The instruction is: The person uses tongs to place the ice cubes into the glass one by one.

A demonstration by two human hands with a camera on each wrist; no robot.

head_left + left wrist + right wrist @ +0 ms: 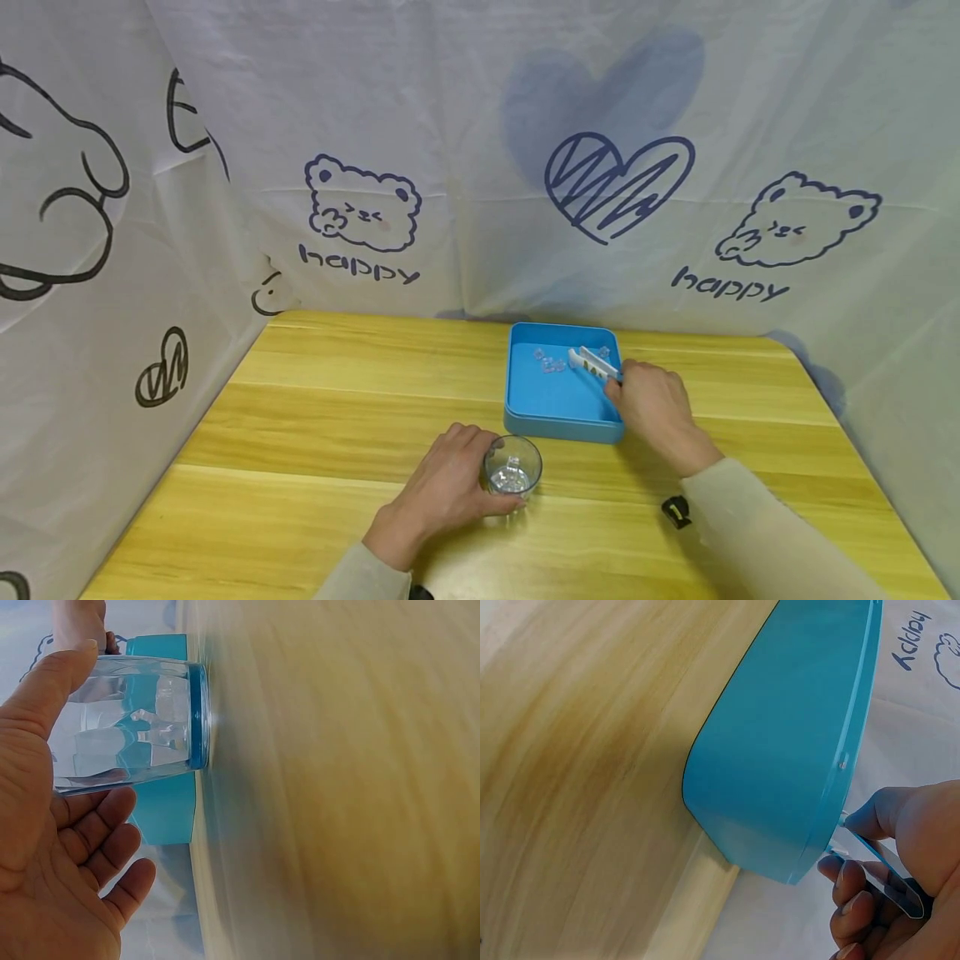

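Note:
My left hand (448,482) holds a clear drinking glass (534,467) upright on the table, thumb on one side and fingers on the other. Small clear pieces lie in the bottom of the glass, also visible through its wall in the left wrist view. With its thumb and fingers, my right hand (658,406) grips small white tongs (596,364) over the right side of a blue tray (566,427). Several clear cube-like pieces (551,365) lie on the tray floor. Whether the tong tips hold a piece, I cannot tell; the tray wall hides them in the right wrist view.
The wooden table (337,400) carries the tray near its back edge, with the glass just in front of it. White printed cloth (480,167) hangs behind and along the sides. A small black object (676,512) shows beside the right sleeve.

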